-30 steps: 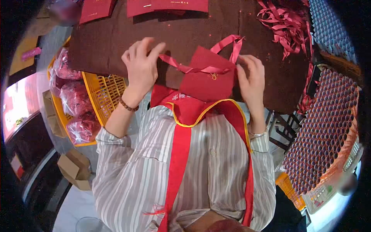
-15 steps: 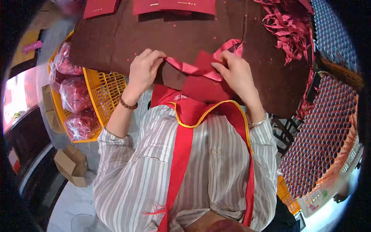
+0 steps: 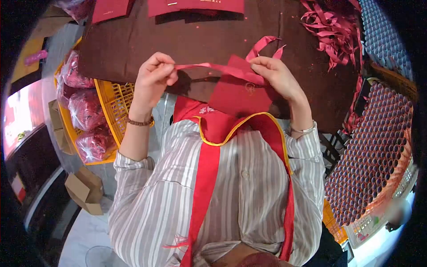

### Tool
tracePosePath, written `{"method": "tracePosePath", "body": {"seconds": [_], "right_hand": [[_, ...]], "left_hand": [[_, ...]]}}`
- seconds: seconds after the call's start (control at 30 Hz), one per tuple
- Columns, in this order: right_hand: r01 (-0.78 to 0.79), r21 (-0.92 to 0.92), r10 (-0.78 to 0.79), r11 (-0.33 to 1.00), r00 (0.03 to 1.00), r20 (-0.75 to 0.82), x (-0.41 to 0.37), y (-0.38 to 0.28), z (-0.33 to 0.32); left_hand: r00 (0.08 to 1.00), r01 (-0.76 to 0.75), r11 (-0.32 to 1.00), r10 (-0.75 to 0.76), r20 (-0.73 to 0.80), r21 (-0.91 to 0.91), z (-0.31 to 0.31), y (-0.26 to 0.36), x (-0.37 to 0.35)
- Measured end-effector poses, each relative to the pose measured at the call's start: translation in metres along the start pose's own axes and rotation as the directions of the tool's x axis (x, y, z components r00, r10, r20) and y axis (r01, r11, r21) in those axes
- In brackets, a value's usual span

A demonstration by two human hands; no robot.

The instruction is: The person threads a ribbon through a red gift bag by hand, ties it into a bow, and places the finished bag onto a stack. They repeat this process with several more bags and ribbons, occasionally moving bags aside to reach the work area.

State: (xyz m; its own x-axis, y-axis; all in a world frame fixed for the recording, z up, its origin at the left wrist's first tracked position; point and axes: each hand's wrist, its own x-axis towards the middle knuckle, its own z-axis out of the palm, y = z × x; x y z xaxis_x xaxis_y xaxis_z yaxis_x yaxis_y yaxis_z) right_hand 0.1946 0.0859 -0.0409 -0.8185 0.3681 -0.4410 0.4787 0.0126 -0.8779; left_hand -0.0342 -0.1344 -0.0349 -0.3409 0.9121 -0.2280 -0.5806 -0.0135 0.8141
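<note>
A dark red card with a small gold emblem is held just above the table's near edge, tilted, in front of my apron. Across it runs a red ribbon, drawn out nearly straight to the left, with a loop and a loose end standing up beyond my right hand. My left hand is closed, pinching the ribbon's left end between thumb and fingers. At the card's right side my right hand is closed, pinching ribbon and card together.
Stacked red cards lie at the table's far edge. A heap of cut ribbons is at the far right. Yellow crates with bagged red items stand left. Trays of small round-topped pieces stand right. An opened cardboard box is lower left.
My left hand has moved left, drawing the ribbon out straighter. My right hand has shifted slightly right, and the card has turned so its gold emblem shows more.
</note>
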Motion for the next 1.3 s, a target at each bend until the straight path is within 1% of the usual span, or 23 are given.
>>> {"method": "tracePosePath", "body": {"seconds": [0.03,0.07,0.13,0.2,0.27,0.33,0.4,0.43,0.47,0.53,0.57,0.6,0.67,0.73,0.8,0.87,0.9,0.93,1.0,1.1,1.13,1.2,1.3], "right_hand": [[0.023,0.001,-0.023,1.0,1.0,-0.011,-0.001,0.001,0.001],[0.047,0.002,-0.047,0.999,0.999,-0.022,-0.001,0.001,0.001],[0.036,0.014,-0.035,0.999,0.999,-0.018,-0.003,0.001,0.001],[0.021,0.026,-0.021,0.999,1.0,-0.014,-0.006,0.001,0.0],[0.018,0.019,-0.017,1.0,0.999,-0.051,-0.007,0.001,0.0],[0.009,0.031,-0.007,0.999,0.999,-0.046,-0.01,-0.002,0.0],[0.0,0.042,0.002,0.999,0.999,-0.035,-0.01,-0.003,0.0],[0.022,0.04,-0.02,0.999,0.999,-0.047,-0.01,-0.002,0.001],[0.042,0.037,-0.04,0.998,0.997,-0.062,-0.009,0.0,0.001],[0.033,0.055,-0.03,0.998,0.998,-0.054,-0.007,0.006,0.001],[0.024,0.073,-0.02,0.997,0.999,-0.045,-0.007,0.008,0.001],[0.022,0.071,-0.019,0.997,0.999,-0.047,-0.008,0.007,0.0],[0.006,0.042,-0.004,0.999,0.999,-0.051,-0.009,0.002,0.001],[0.013,-0.002,-0.013,1.0,0.998,-0.058,-0.011,-0.001,0.002],[0.02,-0.047,-0.023,0.999,0.998,-0.066,-0.012,-0.004,0.003],[-0.011,-0.111,0.001,0.994,0.996,-0.09,-0.013,-0.008,0.005],[-0.01,-0.111,0.0,0.994,0.996,-0.088,-0.014,-0.01,0.006],[-0.007,-0.118,-0.005,0.993,0.995,-0.097,-0.015,-0.012,0.006],[-0.003,-0.125,-0.01,0.992,0.994,-0.107,-0.015,-0.011,0.006],[0.022,-0.078,-0.031,0.997,0.993,-0.11,-0.015,-0.008,0.005],[-0.007,-0.066,0.0,0.998,0.995,-0.099,-0.015,-0.011,0.005],[-0.039,-0.05,0.034,0.998,0.996,-0.085,-0.015,-0.01,0.005],[-0.004,-0.014,0.002,1.0,0.995,-0.101,-0.014,-0.005,0.005]], "left_hand": [[0.999,0.001,0.988,0.005,0.036,-0.157,-0.004,-0.006,0.001],[0.999,0.003,0.988,0.003,0.039,-0.155,-0.002,-0.008,0.002],[0.997,0.028,0.916,0.004,0.079,-0.401,0.006,-0.014,0.002],[0.997,0.038,0.909,-0.009,0.071,-0.415,0.011,-0.022,0.002],[0.998,-0.046,0.933,0.031,-0.046,-0.357,0.019,-0.026,0.003],[0.999,-0.044,0.921,0.047,-0.001,-0.387,0.007,-0.027,0.008],[0.987,-0.077,0.986,0.055,-0.15,-0.146,0.0,-0.027,0.012],[0.957,-0.104,0.991,0.124,-0.263,0.087,0.0,-0.028,0.015],[0.956,-0.106,0.99,0.126,-0.264,0.088,0.001,-0.027,0.016],[0.905,-0.076,0.892,0.249,-0.345,0.446,0.006,-0.025,0.019],[0.883,-0.127,0.821,0.349,-0.313,0.557,0.013,-0.025,0.02],[0.884,-0.128,0.822,0.348,-0.313,0.555,0.019,-0.026,0.023],[0.834,-0.185,0.878,0.378,-0.401,0.442,0.025,-0.028,0.028],[0.835,-0.233,0.891,0.388,-0.391,0.389,0.019,-0.03,0.035],[0.853,-0.341,0.94,0.296,-0.43,-0.029,0.024,-0.028,0.04],[0.858,-0.345,0.93,0.257,-0.444,-0.128,0.033,-0.025,0.042],[0.901,-0.36,0.887,0.25,-0.355,-0.288,0.036,-0.027,0.043],[0.931,-0.352,0.825,0.257,-0.26,-0.442,0.036,-0.027,0.045],[0.953,-0.301,0.819,0.25,-0.169,-0.488,0.036,-0.028,0.043],[0.999,0.041,0.961,-0.039,0.013,-0.272,0.055,-0.022,0.031],[0.999,0.045,0.962,-0.043,0.013,-0.271,0.061,-0.024,0.026],[0.967,0.253,0.958,-0.247,0.066,-0.135,0.071,-0.031,0.017],[0.971,0.24,0.971,-0.239,0.02,-0.02,0.074,-0.045,0.012]]}}
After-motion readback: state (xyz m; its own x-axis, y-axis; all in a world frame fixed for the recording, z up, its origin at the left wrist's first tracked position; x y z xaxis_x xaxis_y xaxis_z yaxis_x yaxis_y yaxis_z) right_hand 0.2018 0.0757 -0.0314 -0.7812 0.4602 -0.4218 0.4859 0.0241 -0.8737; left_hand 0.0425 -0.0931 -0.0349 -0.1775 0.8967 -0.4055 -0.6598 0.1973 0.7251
